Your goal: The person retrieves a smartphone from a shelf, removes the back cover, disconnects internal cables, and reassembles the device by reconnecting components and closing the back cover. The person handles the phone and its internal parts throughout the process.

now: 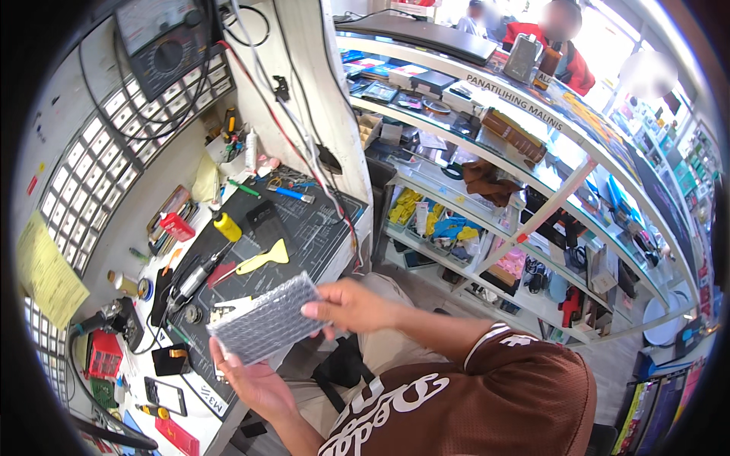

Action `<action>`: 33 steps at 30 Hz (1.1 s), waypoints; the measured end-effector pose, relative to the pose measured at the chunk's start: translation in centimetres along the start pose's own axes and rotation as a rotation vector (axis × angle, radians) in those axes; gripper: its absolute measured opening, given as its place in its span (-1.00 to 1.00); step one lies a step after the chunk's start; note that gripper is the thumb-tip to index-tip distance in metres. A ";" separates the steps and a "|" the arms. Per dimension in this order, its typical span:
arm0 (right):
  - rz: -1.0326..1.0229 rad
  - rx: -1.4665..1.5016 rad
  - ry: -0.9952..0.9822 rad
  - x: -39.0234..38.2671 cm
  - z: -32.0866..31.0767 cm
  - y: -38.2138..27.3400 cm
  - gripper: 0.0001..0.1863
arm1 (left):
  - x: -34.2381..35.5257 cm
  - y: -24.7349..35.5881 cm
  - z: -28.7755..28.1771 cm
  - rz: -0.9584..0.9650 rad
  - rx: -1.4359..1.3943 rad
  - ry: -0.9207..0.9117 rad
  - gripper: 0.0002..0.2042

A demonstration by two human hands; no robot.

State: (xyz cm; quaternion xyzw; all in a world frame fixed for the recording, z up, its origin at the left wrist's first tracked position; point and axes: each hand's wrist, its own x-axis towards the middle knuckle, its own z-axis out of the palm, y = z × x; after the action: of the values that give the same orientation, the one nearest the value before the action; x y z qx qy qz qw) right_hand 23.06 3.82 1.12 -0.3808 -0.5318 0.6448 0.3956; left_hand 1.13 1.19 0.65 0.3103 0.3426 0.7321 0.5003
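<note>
A flat rectangular packet in clear bubble wrap [266, 321] is held tilted over the near edge of the workbench, and what lies inside it looks dark grey. My right hand [353, 305] pinches its right end, thumb on top and fingers beneath. At the lower left corner, my left hand [258, 386] grips the packet from below, with some fingers hidden behind it. Just beyond the packet, a yellow scraper [262, 258] and a screwdriver-like grey tool [194, 281] lie on the black work mat [304, 235].
Bottles, one yellow [226, 226] and one red [176, 226], stand at the back of the bench. A multimeter [167, 53] hangs above with loose cables. Small drawers line the wall. Glass display shelves [487, 213] rise on the right, with people beyond.
</note>
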 end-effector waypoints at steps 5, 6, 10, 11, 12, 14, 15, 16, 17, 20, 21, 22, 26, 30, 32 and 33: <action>0.014 -0.542 0.015 0.9 -0.5 -5.4 -0.57 | -2.8 -2.3 -2.2 -0.323 -0.172 -0.074 -0.58; -0.002 -0.711 0.066 1.1 0.0 -6.2 -0.56 | -3.1 -3.3 -2.8 -0.386 -0.276 -0.091 -0.62; -0.445 -0.922 0.183 2.4 3.0 -6.0 -0.60 | -4.0 -4.7 -3.1 -0.553 -0.531 -0.123 -0.65; -0.433 -0.957 0.176 2.3 3.9 -6.8 -0.60 | -4.1 -4.8 -3.1 -0.552 -0.566 -0.122 -0.66; -0.424 -0.992 0.171 2.2 4.6 -7.5 -0.61 | -4.1 -4.8 -3.3 -0.549 -0.575 -0.114 -0.68; -0.284 -0.868 0.135 2.5 5.7 -8.8 -0.57 | -4.2 -4.7 -4.2 -0.539 -0.601 -0.094 -0.70; -0.208 -0.836 0.174 2.6 5.6 -9.2 -0.57 | -4.3 -4.9 -4.8 -0.523 -0.593 -0.076 -0.72; -0.259 -0.684 0.189 2.9 5.4 -9.0 -0.59 | -4.5 -5.3 -5.7 -0.515 -0.586 -0.060 -0.73; -0.196 -0.753 0.256 3.1 4.7 -9.8 -0.60 | -4.6 -5.5 -6.3 -0.506 -0.579 -0.044 -0.74; -0.173 -0.597 0.506 3.9 0.7 -11.4 -0.62 | -4.4 -2.8 -5.3 -0.462 -0.370 0.059 -0.74; -0.184 -0.467 0.572 4.3 0.6 -12.4 -0.62 | -4.3 -2.4 -5.7 -0.422 -0.330 0.067 -0.73; -0.212 -0.338 0.580 5.0 -1.2 -12.7 -0.62 | -4.2 -2.0 -6.0 -0.385 -0.292 0.067 -0.71; -0.227 -0.244 0.549 10.7 -12.4 -10.3 -0.60 | -3.4 -0.1 -7.7 -0.309 -0.137 0.114 -0.64; -0.050 -0.389 0.653 14.4 -13.6 -6.7 -0.50 | -3.3 1.7 -8.1 -0.219 -0.065 0.180 -0.68; -0.051 -0.714 0.773 12.2 -8.8 -6.5 -0.43 | -3.4 2.2 -8.3 -0.203 -0.043 0.161 -0.68; -0.091 -1.130 0.865 11.8 -10.5 -5.2 -0.39 | -3.3 2.4 -8.3 -0.197 -0.031 0.130 -0.67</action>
State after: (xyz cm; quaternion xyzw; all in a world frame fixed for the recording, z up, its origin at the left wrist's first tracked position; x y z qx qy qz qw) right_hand 28.55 19.26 3.91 -0.7268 -0.5952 0.0446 0.3399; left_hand -5.76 -4.15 -2.49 0.2191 0.3919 0.7033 0.5511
